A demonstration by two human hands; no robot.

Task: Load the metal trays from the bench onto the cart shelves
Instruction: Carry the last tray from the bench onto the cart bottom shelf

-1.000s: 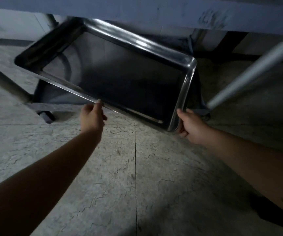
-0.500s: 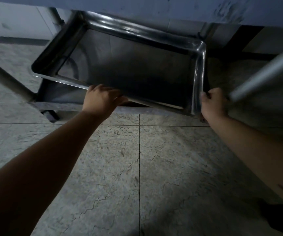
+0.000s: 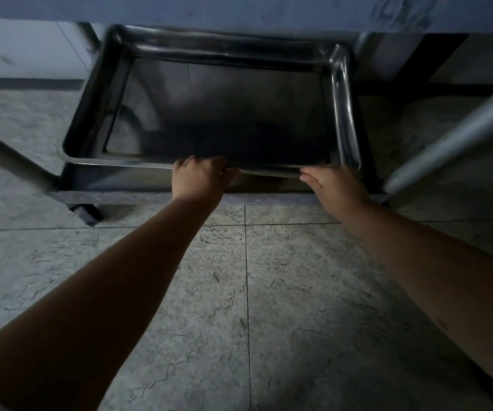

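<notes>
Speckled stone floor tiles (image 3: pixel 284 307) under rectangular shiny metal tray (image 3: pixel 341 93), left hand (image 3: pixel 199 179) and right hand (image 3: pixel 333 188) each with grip clenched on near rim

Both arms stretched forward and down, left hand (image 3: pixel 199 178) curled knuckles-up, right hand (image 3: pixel 333 185) flatter, fingers extended leftward.

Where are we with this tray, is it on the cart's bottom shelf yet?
Nearly. The metal tray lies roughly level on the cart's lowest shelf, under the shelf above. In hand: the left hand and right hand are both on its near rim, apparently seating it. Left: let go. No other trays or the bench are in view, so the remaining count is unknown.
</notes>
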